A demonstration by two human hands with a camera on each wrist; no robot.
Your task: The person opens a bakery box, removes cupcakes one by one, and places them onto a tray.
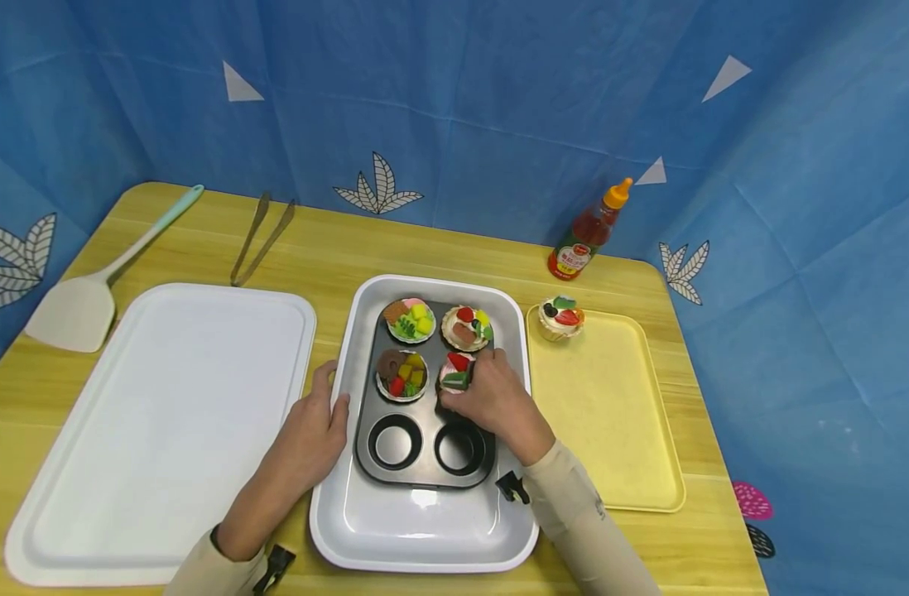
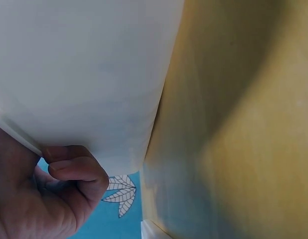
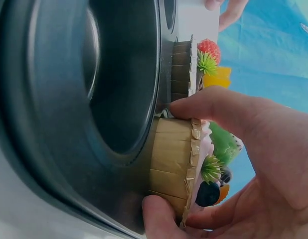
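My right hand (image 1: 505, 407) pinches a cupcake (image 3: 174, 159) in a gold paper cup, topped with pink cream and fruit, at the right middle hollow of a dark muffin tin (image 1: 406, 478). Thumb and fingers sit on opposite sides of the cup. Three other cupcakes stand in the tin: one with brown topping (image 1: 402, 377), one with yellow cubes (image 1: 410, 321) and one with berries (image 1: 467, 328). Both front hollows hold nothing. The tin lies inside a deep white tray (image 1: 425, 555), whose left rim my left hand (image 1: 309, 434) grips with curled fingers.
A flat white tray (image 1: 164, 430) lies left, a yellow tray (image 1: 611, 414) right with a fruit cupcake (image 1: 560, 319) at its far left corner. Behind stand a sauce bottle (image 1: 583, 236), tongs (image 1: 261, 240) and a white spatula (image 1: 74, 310). A blue cloth (image 1: 454, 124) hangs behind the table.
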